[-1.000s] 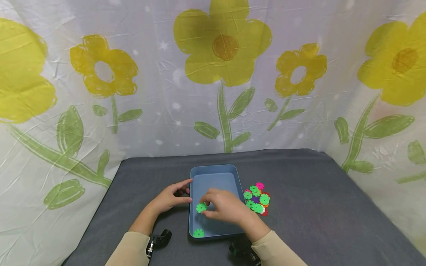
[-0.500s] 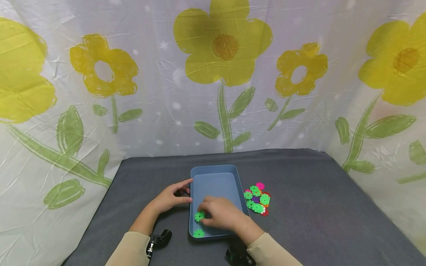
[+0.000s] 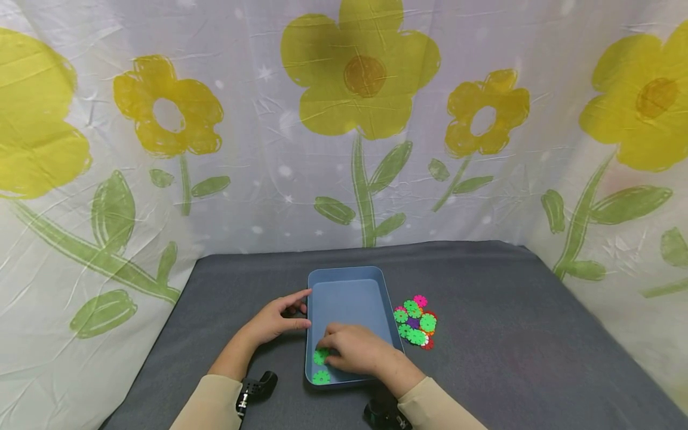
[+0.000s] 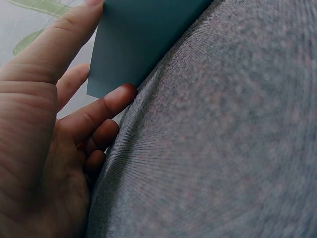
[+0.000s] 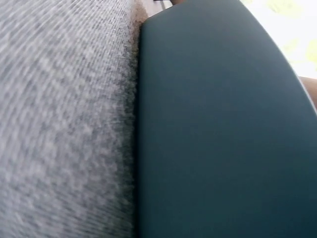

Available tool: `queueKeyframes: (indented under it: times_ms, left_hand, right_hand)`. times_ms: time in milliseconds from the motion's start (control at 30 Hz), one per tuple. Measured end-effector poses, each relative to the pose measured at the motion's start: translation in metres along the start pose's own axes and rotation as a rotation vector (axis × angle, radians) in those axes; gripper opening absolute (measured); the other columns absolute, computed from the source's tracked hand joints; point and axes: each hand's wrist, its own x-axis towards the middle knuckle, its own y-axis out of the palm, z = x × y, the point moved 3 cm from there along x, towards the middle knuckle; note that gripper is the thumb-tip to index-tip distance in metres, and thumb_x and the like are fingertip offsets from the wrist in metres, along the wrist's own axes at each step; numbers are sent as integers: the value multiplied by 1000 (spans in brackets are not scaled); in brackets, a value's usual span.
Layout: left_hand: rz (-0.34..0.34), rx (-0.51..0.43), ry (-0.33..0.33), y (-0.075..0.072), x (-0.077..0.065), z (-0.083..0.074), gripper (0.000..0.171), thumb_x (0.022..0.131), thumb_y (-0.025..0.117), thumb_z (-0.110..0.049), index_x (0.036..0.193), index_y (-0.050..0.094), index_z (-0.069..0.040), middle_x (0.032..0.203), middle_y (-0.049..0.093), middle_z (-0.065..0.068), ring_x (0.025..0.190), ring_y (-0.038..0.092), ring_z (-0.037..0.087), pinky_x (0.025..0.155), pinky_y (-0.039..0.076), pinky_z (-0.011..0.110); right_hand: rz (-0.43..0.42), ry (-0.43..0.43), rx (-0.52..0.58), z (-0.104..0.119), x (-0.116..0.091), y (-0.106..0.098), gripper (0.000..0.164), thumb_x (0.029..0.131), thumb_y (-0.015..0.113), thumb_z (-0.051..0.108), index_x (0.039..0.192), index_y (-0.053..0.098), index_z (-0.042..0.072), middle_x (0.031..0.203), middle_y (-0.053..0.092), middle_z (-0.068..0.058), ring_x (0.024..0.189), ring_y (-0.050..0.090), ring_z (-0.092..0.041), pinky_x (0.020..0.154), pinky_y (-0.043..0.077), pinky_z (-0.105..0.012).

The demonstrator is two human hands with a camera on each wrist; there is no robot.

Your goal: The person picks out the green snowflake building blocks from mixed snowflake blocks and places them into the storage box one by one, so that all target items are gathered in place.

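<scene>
A blue rectangular tray [image 3: 349, 304] lies on the table. My left hand [image 3: 273, 319] touches the outside of its left wall with index finger and thumb extended, the other fingers bent; the left wrist view shows fingertips against the tray wall [image 4: 133, 44]. Inside the tray, my right hand [image 3: 357, 351] pinches a green notched plastic disc [image 3: 320, 357] between thumb and fingers, low near the left wall. Fingers partly cover this disc. A second green disc [image 3: 321, 377] lies in the near left corner. In the right wrist view the tray's outer wall [image 5: 213, 124] hides the right hand's fingers.
Just right of the tray lies a pile of notched discs [image 3: 416, 337], mostly green, with pink, red, orange, purple and white among them. A dark grey cloth [image 3: 510, 334] covers the table. Behind stands a flower-printed curtain [image 3: 252, 179].
My right hand has moved down and slightly nearer inside the tray, bringing the green disc close to the one in the corner. The left hand has stayed at the wall.
</scene>
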Motion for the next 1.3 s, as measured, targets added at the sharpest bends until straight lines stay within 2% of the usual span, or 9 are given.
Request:
queueKeyframes:
  times_ms: [167,300,500,600,733,867,1067,1300]
  left_hand:
    - [-1,12,5,0,1,12,76,92,80,-18,155,41,1,117,63,18,102,55,34,87,45,42]
    - [1,10,20,0,1,13,76,93,80,-21,156,41,-2,117,63,15,101,56,29,86,46,40]
    - [-2,14,6,-1,2,14,78,92,80,-27,156,42,-4,116,63,10,101,56,25,88,46,37]
    - [-2,25,-6,0,2,14,78,92,80,-29,157,42,-6,116,63,9,101,55,24,89,45,38]
    - [-2,26,-10,0,3,14,78,92,80,-27,156,43,-6,116,63,10,101,55,25,89,45,40]
    - [-5,26,-8,-1,3,14,76,92,81,-25,156,44,-6,117,63,12,102,55,28,89,44,43]
    - [-14,15,-25,0,2,13,77,91,82,-28,155,45,-7,116,63,10,100,54,26,88,45,42]
    - [-26,27,-41,1,3,15,78,90,82,-30,155,45,-7,116,64,8,100,54,24,86,45,38]
  right_hand:
    - [30,-12,8,1,0,0,25,96,75,15,121,77,18,104,63,8,85,56,1,73,45,-16]
    - [46,-24,23,1,0,-3,26,97,74,14,122,76,18,105,63,9,87,56,1,75,45,-16]
    - [32,-7,119,-1,-3,-14,27,98,70,10,125,75,11,111,65,5,94,60,-1,81,48,-18]
    - [16,11,163,-4,-5,-22,28,100,68,11,127,72,7,112,64,2,92,59,-2,79,48,-19]
    - [-15,31,208,-8,-9,-34,29,102,67,15,129,71,7,112,63,1,87,56,-2,77,48,-21]
    - [-65,35,221,-12,-15,-46,30,102,67,18,130,71,9,113,63,-1,90,60,-7,80,49,-23]
    - [-142,53,203,-18,-22,-63,29,101,69,19,129,71,13,110,62,5,89,61,-15,77,49,-26]
    - [-241,77,178,-28,-35,-79,28,100,70,20,127,72,13,107,60,7,79,54,-12,69,46,-27]
